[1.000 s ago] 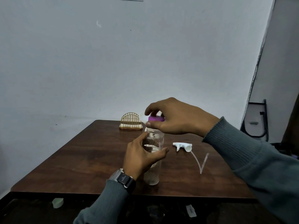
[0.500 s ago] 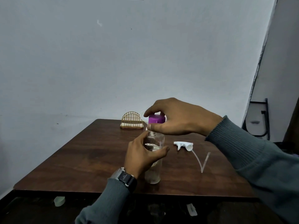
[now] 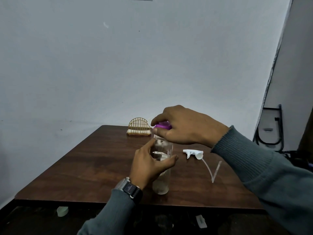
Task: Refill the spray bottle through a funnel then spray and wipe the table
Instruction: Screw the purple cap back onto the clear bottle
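A clear plastic bottle (image 3: 161, 183) stands upright on the brown wooden table (image 3: 94, 167), near its front edge and about midway across. Its wall is see-through and looks cloudy toward the base, with pale patches showing inside. The left hand (image 3: 149, 165) curls around the bottle's middle, thumb on one side and fingers wrapped round the other. The right hand (image 3: 184, 128) comes from above and pinches a purple cap (image 3: 163, 126) between thumb and fingers; the cap sits tilted over the neck, and whether it touches the neck is hidden. A white spray head (image 3: 194, 152) with its bent tube (image 3: 209, 170) lies on the table just right of the bottle.
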`<control>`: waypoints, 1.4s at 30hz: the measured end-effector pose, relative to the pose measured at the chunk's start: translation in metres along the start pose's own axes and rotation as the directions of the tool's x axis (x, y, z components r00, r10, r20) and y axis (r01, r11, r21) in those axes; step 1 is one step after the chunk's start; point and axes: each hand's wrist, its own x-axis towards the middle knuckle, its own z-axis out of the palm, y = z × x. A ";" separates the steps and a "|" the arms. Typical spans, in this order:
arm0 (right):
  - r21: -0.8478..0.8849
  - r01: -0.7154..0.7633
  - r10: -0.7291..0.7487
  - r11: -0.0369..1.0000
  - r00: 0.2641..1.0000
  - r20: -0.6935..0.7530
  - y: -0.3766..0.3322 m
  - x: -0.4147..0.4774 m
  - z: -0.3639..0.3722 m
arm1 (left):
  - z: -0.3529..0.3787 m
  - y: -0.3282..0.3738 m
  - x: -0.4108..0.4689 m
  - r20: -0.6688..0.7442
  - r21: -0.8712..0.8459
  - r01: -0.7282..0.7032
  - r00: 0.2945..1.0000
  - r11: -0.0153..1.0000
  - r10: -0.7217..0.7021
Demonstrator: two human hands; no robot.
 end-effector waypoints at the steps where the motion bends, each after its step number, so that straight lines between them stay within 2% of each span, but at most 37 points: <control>1: -0.008 -0.016 0.016 1.000 0.999 -0.034 0.001 0.001 0.003 | 0.001 0.002 -0.001 0.007 0.003 -0.011 1.000 1.000 0.011; 5: -0.083 -0.090 0.076 0.993 0.985 -0.157 0.002 0.005 0.012 | 0.004 0.005 -0.001 0.030 0.003 -0.042 0.999 0.999 0.042; 8: -0.094 -0.062 0.050 0.994 0.991 -0.125 -0.001 0.007 0.014 | 0.000 0.003 0.001 0.038 -0.015 -0.029 0.999 0.999 0.029; 13: 0.047 -0.048 0.049 0.998 0.999 -0.023 0.001 0.006 0.010 | -0.016 -0.001 0.005 0.180 -0.149 0.014 0.984 0.989 0.013; 19: 0.008 -0.080 0.080 0.997 0.996 -0.036 0.003 0.005 0.010 | -0.027 -0.007 0.007 0.187 -0.204 0.041 0.982 0.978 -0.002; 23: 0.111 -0.021 0.022 0.994 1.000 -0.002 0.001 0.003 0.007 | -0.030 -0.008 0.005 0.183 -0.204 0.045 0.983 0.978 -0.007; 25: 0.108 -0.009 0.007 0.994 1.000 0.021 0.001 0.003 0.006 | -0.027 -0.007 0.003 0.188 -0.218 0.053 0.982 0.974 -0.011; 32: -0.074 -0.053 0.058 0.996 0.996 0.061 -0.003 0.003 0.020 | -0.017 -0.003 -0.004 0.135 -0.245 0.051 0.991 0.968 -0.019; 38: -0.239 -0.011 -0.006 0.971 0.997 -0.070 -0.006 -0.006 0.036 | -0.009 0.000 -0.014 0.028 -0.200 0.011 1.000 0.980 -0.005; 42: -0.261 -0.054 0.019 0.964 0.991 -0.135 -0.012 -0.003 0.042 | -0.001 0.001 -0.023 -0.090 -0.136 -0.048 0.995 0.990 0.036</control>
